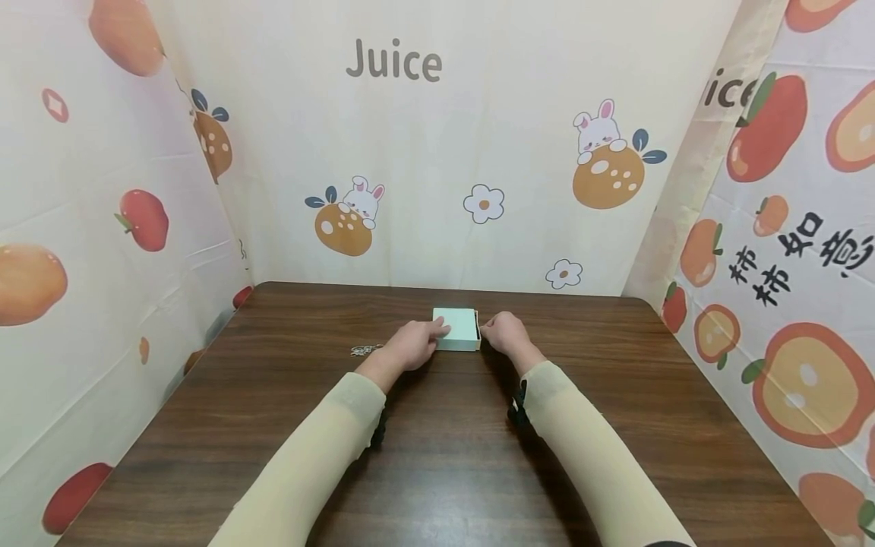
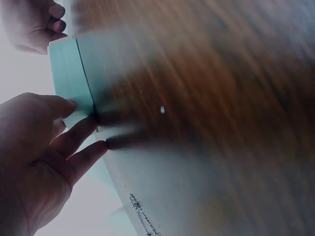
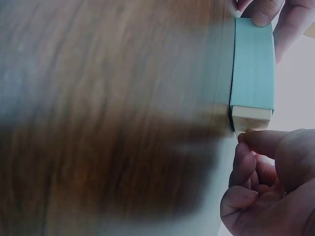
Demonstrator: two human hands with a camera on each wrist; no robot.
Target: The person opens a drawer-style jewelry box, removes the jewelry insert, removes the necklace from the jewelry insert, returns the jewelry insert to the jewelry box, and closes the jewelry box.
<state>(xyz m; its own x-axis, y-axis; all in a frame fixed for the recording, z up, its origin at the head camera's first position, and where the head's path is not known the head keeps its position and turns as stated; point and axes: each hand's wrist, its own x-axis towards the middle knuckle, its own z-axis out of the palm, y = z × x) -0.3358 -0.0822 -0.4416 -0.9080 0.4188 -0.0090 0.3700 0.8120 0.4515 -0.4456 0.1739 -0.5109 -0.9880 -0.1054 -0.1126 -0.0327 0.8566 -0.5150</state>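
A mint-green sliding box (image 1: pixel 456 327) lies on the brown wooden table, with a cream inner drawer (image 3: pixel 251 117) sticking a little out of its right end. My left hand (image 1: pixel 412 344) holds the sleeve's left end between thumb and fingers. At the other end, my right hand (image 1: pixel 506 333) pinches a small thin tab at the drawer's front between thumb and forefinger, its other fingers curled. A silver chain (image 2: pixel 140 215) lies loosely bunched on the table, left of my left hand and apart from it. The inside of the drawer is mostly hidden.
The wooden table (image 1: pixel 451 441) reaches to a cream curtain (image 1: pixel 437 152) printed with fruit and rabbits at the back. Similar printed cloths hang along the left and right sides.
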